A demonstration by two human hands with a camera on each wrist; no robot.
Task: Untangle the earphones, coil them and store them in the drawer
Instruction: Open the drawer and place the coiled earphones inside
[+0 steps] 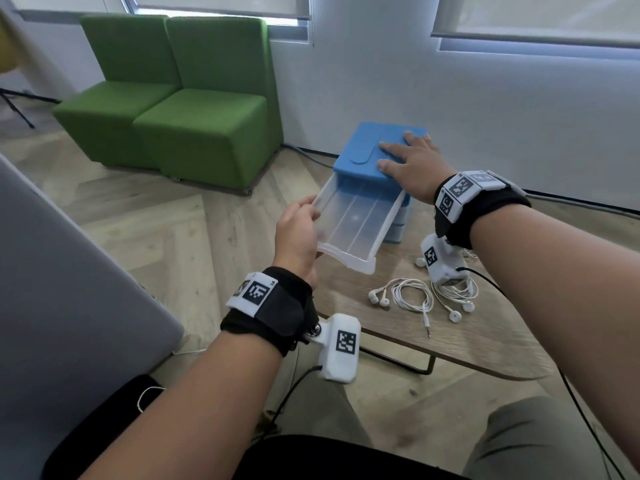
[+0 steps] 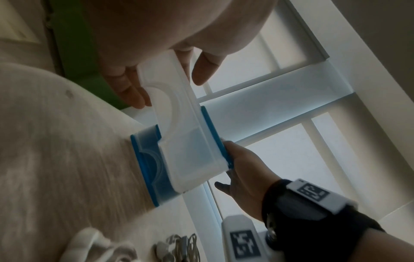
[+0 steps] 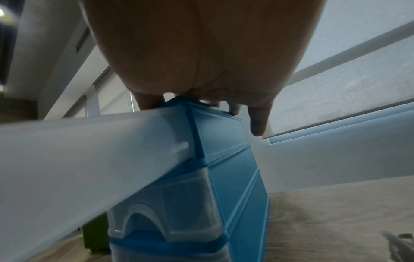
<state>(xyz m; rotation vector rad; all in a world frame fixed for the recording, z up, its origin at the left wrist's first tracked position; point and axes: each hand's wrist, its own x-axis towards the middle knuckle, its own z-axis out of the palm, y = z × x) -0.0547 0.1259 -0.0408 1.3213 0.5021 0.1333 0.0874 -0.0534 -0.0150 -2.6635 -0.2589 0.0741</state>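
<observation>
A blue drawer unit (image 1: 363, 161) stands at the far edge of a wooden table (image 1: 467, 341). Its clear top drawer (image 1: 356, 226) is pulled far out and looks empty. My left hand (image 1: 298, 233) grips the drawer's front, fingers below and thumb above, as the left wrist view shows on the drawer (image 2: 179, 113). My right hand (image 1: 408, 161) lies flat on the unit's blue top, fingers spread; in the right wrist view the fingers (image 3: 257, 122) rest on the unit (image 3: 224, 150). White earphones (image 1: 422, 296) lie loose on the table near the drawer, partly coiled, plug towards me.
Two green chairs (image 1: 180, 98) stand on the wooden floor to the far left, by a white wall under windows. A grey surface (image 1: 69, 271) fills the near left. A black cable (image 1: 581, 410) runs from my right wrist camera across my lap.
</observation>
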